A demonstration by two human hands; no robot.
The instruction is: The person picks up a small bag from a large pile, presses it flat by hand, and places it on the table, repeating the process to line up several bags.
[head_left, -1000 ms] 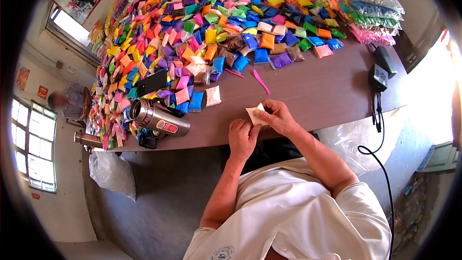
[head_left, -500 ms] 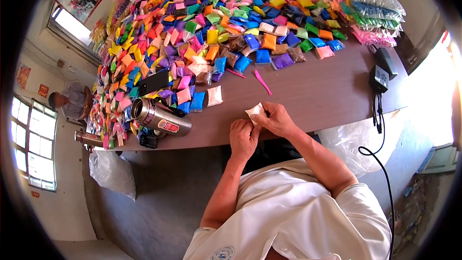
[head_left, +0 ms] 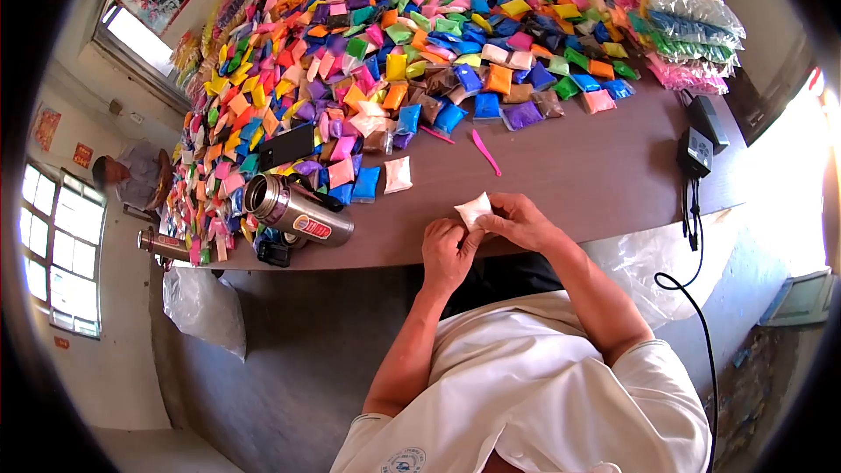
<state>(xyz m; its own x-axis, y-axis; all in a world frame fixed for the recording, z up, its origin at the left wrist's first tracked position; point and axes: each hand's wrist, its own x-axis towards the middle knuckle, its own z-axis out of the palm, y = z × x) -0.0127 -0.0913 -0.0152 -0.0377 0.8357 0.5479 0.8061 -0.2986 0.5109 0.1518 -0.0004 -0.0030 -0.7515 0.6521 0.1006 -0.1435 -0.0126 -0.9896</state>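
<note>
Head view: I see the right hand (head_left: 523,222) pinching a white packet (head_left: 473,209) near the table's (head_left: 583,177) front edge; I cannot tell whether the left hand (head_left: 447,256) grips too. The white packet looks light, soft, best held by its edges. Beyond lie a pink stick (head_left: 485,155) and heaped packets (head_left: 396,67).

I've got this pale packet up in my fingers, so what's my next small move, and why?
Probably lower the held packet onto the tabletop near the other pale packet: your right hand pinches it, your left hand is close by, and the stretch between looks clear.
</note>
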